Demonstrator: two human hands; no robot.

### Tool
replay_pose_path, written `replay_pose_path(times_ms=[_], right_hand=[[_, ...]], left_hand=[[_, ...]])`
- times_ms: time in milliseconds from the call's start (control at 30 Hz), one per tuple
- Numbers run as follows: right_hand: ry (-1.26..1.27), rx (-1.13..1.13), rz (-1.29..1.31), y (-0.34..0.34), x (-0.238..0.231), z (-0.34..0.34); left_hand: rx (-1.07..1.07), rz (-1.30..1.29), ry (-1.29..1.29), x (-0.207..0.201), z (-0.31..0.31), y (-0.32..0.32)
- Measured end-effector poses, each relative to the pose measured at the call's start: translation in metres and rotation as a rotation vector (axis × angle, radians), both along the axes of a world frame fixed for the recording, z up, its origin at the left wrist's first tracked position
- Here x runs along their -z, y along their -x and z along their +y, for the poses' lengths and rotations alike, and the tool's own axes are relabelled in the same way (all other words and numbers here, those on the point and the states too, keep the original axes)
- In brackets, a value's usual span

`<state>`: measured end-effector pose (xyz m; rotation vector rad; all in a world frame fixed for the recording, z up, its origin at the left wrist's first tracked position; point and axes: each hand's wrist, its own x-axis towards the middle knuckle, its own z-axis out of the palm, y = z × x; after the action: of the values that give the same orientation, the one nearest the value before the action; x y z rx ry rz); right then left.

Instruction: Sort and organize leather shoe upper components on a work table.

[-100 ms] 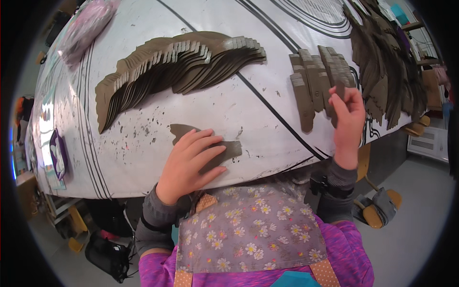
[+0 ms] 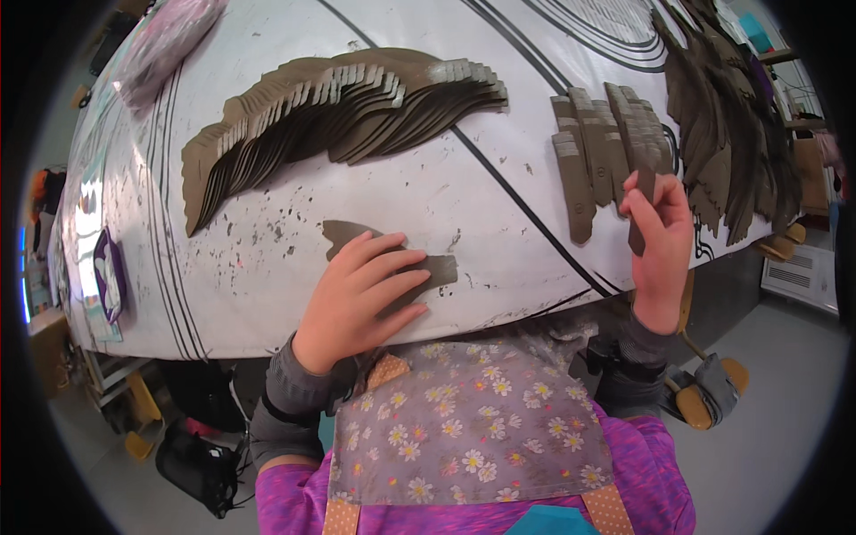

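Note:
My left hand (image 2: pixel 361 290) lies flat, fingers spread, on a dark grey-brown cut piece (image 2: pixel 440 269) near the table's front edge; the hand covers its middle. A pointed end shows at the left and a squared, shinier end at the right. My right hand (image 2: pixel 662 245) pinches a narrow grey-brown strip (image 2: pixel 637 239) between thumb and fingers, just above the table. Right beyond that hand, rows of similar strips (image 2: pixel 576 196) with pale, shiny ends overlap each other. A long curved fan of overlapping curved pieces (image 2: pixel 374 62), also with shiny edges, spreads across the far left-centre.
A white table (image 2: pixel 499 259) with black lines and dark specks carries everything. Long brown pieces (image 2: pixel 704 125) pile up at the far right. A pink-and-clear plastic bag (image 2: pixel 165 49) lies far left, and a purple-rimmed item (image 2: pixel 109 276) sits near the left edge.
My right hand has moved slightly right and nearer, drawing the strip away from the rows, so more of it shows. My left hand stays on the cut piece. The view has shifted a little.

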<state>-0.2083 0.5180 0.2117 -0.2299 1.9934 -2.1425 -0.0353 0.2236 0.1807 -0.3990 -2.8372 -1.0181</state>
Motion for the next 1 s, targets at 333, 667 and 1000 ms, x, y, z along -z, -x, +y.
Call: replay_pose_path(times_ms=[333,667,1000], right_hand=[[-0.447,-0.625,0.651,-0.048,0.016,-0.043],[-0.556,-0.689,0.815,-0.057,0.033,-0.058],[-0.574,-0.671,0.803,-0.056,0.033,-0.060]], left_hand=[[0.017,0.018,0.020,0.000,0.005,0.001],[0.022,0.039,0.093,0.002,0.008,-0.002],[0.022,0.012,0.091,0.000,0.008,-0.001]])
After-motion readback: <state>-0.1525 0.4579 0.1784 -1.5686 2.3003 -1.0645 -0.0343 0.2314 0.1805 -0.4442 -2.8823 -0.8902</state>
